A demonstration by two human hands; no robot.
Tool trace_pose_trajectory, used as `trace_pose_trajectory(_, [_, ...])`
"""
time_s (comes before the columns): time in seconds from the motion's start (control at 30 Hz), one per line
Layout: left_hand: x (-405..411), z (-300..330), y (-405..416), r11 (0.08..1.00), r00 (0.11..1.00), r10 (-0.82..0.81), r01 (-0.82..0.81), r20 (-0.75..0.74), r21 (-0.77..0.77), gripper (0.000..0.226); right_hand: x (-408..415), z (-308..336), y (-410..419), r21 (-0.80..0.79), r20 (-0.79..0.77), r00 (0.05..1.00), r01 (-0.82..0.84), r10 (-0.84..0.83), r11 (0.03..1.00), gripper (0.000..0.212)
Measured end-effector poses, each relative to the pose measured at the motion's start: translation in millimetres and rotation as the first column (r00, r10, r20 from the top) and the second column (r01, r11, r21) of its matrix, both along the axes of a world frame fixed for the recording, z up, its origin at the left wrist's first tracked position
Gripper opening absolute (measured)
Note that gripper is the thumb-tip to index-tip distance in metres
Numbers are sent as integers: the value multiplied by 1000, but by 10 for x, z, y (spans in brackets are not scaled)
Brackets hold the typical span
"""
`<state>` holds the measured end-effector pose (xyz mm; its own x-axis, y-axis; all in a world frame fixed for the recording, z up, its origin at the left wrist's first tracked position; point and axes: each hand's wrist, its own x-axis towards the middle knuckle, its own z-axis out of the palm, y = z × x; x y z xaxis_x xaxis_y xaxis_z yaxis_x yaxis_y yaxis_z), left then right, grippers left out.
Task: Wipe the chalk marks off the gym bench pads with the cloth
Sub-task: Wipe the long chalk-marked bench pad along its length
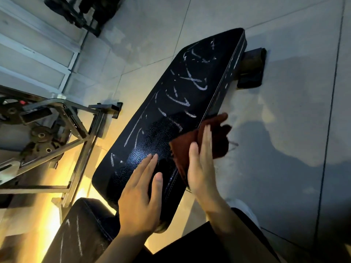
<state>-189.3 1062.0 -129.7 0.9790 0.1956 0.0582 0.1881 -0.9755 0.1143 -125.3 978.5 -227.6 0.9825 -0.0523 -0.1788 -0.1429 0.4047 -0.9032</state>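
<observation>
While left hand [141,194] rests flat, right hand [201,164] presses cloth [212,137], chalked pad [171,111]

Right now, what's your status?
Left hand flat on long pad. Right hand presses cloth at its edge. Chalk marks remain. Nothing blocking.

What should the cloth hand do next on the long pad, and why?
Probably sweep the cloth up-pad and leftward from the right edge. The right hand presses it flat there, partly hanging off the long pad, while chalk marks cover the far half and left side. The left hand rests flat on the near end, which looks mostly clean.
</observation>
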Motion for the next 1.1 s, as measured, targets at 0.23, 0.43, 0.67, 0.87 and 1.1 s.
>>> trace_pose_trajectory(0.23, [6,-25,11,1000,999,10,-9,37,-26,55,169,-67,-55,-3,-44,998,-47,47,999,56])
trace_pose_trajectory(0.43, [0,-18,17,1000,999,19,-19,26,-21,58,914,-104,-229,-82,-135,990,28,-39,996,54])
trace_pose_trajectory(0.67, [9,-22,24,999,999,29,-28,33,-27,58,-191,82,79,26,-35,999,19,-18,999,46])
trace_pose_trajectory(0.87, [4,-29,20,999,998,35,-33,46,-43,59,541,-66,-113,-21,-166,986,-15,12,1000,55])
trace_pose_trajectory(1.1, [15,-16,7,999,998,28,-27,55,-19,58,281,-107,-65,-47,-112,993,-42,36,998,58])
